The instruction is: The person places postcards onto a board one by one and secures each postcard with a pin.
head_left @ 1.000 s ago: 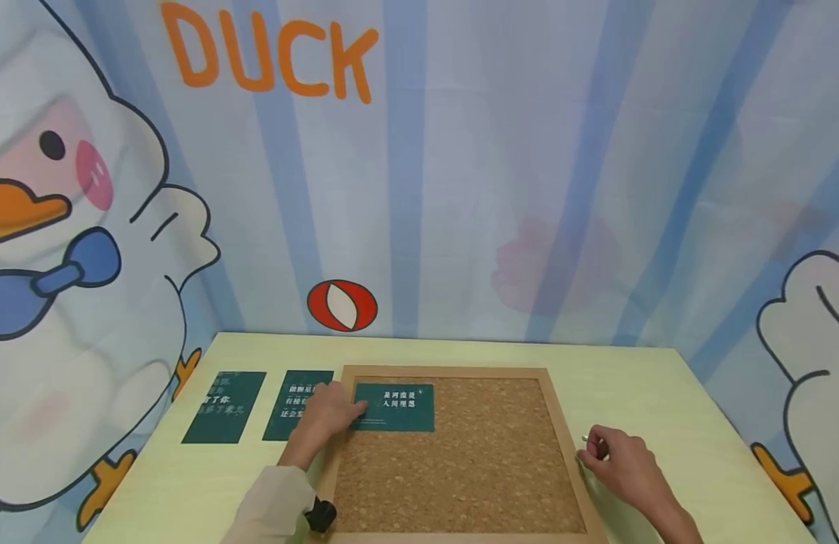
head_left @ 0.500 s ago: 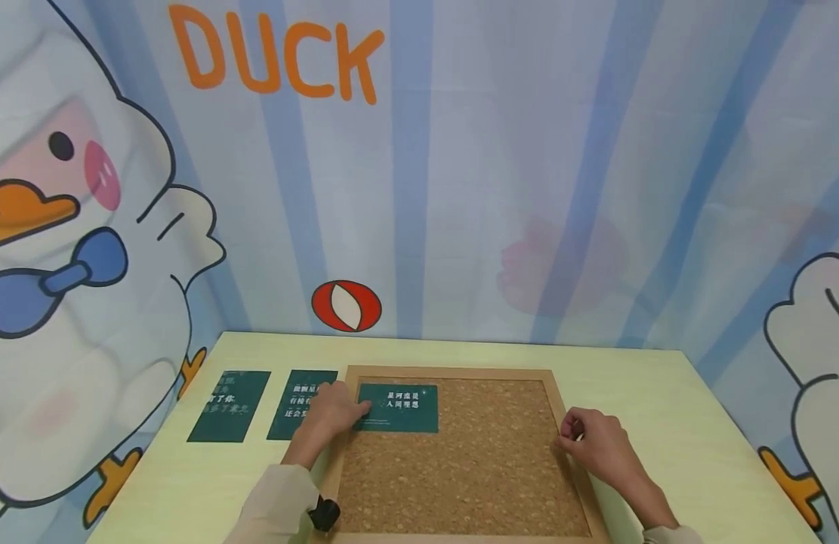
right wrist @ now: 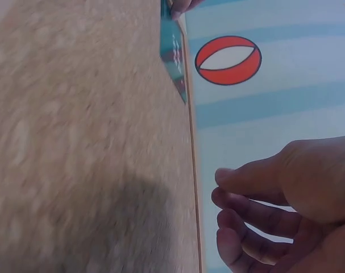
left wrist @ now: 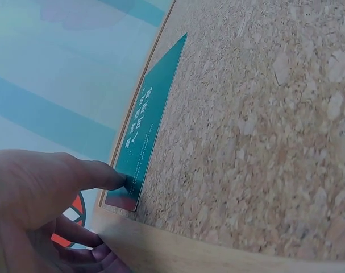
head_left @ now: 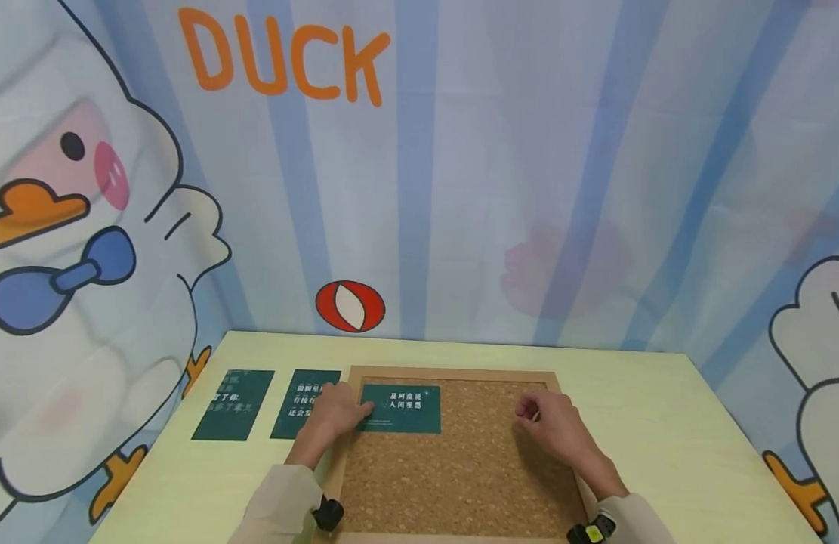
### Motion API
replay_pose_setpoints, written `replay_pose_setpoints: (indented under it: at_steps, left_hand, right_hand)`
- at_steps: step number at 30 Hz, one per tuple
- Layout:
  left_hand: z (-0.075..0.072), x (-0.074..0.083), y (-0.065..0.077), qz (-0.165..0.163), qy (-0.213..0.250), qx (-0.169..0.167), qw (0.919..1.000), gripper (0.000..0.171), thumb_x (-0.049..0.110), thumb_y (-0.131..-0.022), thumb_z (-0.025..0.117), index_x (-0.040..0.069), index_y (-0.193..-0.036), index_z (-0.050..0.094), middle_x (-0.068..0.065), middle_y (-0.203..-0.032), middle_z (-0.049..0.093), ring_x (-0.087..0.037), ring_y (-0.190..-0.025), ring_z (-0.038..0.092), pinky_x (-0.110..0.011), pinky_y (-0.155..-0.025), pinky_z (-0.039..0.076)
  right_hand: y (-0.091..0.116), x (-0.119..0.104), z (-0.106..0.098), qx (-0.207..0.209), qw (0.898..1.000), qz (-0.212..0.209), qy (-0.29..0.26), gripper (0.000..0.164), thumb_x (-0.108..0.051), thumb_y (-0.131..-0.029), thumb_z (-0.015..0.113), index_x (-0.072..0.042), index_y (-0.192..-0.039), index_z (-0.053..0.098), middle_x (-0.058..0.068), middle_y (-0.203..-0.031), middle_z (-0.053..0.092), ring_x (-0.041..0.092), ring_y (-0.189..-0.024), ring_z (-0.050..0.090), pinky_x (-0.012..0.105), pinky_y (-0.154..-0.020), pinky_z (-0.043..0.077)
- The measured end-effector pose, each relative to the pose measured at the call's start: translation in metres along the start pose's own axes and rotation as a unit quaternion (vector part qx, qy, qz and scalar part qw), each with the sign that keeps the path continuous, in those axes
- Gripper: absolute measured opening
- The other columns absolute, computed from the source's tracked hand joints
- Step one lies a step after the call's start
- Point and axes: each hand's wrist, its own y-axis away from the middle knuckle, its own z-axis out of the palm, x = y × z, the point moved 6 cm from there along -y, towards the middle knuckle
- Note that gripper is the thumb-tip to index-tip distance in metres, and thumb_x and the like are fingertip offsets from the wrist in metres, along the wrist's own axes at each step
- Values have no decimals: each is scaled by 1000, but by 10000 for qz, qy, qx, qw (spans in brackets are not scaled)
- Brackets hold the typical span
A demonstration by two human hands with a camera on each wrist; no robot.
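A dark green card with white characters (head_left: pixel 402 409) lies in the upper left of the framed cork board (head_left: pixel 460 483). My left hand (head_left: pixel 335 414) presses the card's left end with its thumb, as the left wrist view shows; its other fingers lie at the outside of the wooden frame. Over the upper right of the cork, my right hand (head_left: pixel 551 425) is raised, casting a shadow below. Its thumb and index finger meet at the tips in the right wrist view. A small pale pin-like thing showed there a second ago; the fingers now hide it.
Two more green cards lie on the pale yellow table (head_left: pixel 636 378) left of the board: a far left card (head_left: pixel 234 408) and a nearer card (head_left: pixel 297 404), partly under my left hand in the head view. A printed duck curtain (head_left: pixel 460 189) hangs behind the table.
My right hand has moved left from beside the board, past its right frame, to above the cork. The left hand and the card have stayed in place on the board.
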Motion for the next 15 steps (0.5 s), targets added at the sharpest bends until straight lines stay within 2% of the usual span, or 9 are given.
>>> replay_pose_setpoints:
  at_steps: [7, 10, 15]
  left_hand:
    - [2, 0, 0, -23, 4, -19, 10000, 49, 28, -96, 75, -16, -114, 62, -18, -92, 50, -32, -78, 57, -39, -58, 48]
    - [1, -1, 0, -40, 11, -5, 10000, 48, 28, -96, 75, -15, -114, 62, -17, -90, 50, -31, -77, 58, -38, -56, 48]
    - [0, 0, -2, -61, -30, 17, 10000, 49, 28, -96, 76, -15, -114, 62, -17, -90, 51, -31, -76, 58, -39, -57, 49]
  right_hand:
    - [-20, -23, 12, -50, 9998, -144, 109, 13, -2, -92, 77, -10, -83, 72, -3, -78, 66, 11, -73, 61, 34, -66, 54]
    - [-29, -30, 19, -147, 9998, -54, 141, 10, -7, -94, 76, -11, -86, 73, -3, -80, 67, 10, -74, 61, 34, -67, 54]
    - [-44, -36, 33, -463, 9988, -18, -147, 9, -8, -98, 72, -10, -89, 73, -2, -82, 66, 12, -75, 58, 34, -67, 51]
